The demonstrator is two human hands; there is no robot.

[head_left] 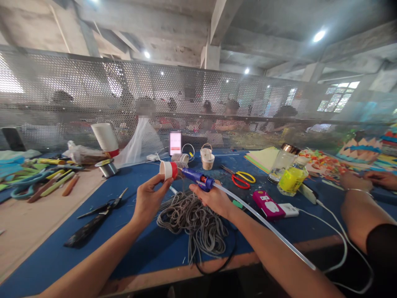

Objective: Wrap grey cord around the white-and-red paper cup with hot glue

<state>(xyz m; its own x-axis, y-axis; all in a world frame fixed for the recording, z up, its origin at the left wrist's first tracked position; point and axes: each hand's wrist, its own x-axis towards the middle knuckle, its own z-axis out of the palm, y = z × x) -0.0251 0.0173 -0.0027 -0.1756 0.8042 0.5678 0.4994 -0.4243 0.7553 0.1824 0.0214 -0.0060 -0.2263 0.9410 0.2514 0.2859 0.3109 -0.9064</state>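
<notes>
My left hand (148,198) pinches a small white paper cup (167,170) with a red band, held on its side above the table. Closed around a blue hot glue gun (197,178), my right hand (217,198) points the nozzle at the cup's red end. Whether the nozzle touches the cup I cannot tell. A long clear glue stick (263,223) juts from the back of the gun, over my right forearm. Below both hands lies a loose heap of grey cord (195,223).
Dark-handled scissors (96,219) lie left, red-and-yellow scissors (240,178) right. Behind stand stacked paper cups (105,138), a wire spool (106,168), a small basket-like cup (207,159) and a phone (175,142). A yellow bottle (290,180) and a magenta power bank (268,205) are right, near another person's arm (356,211).
</notes>
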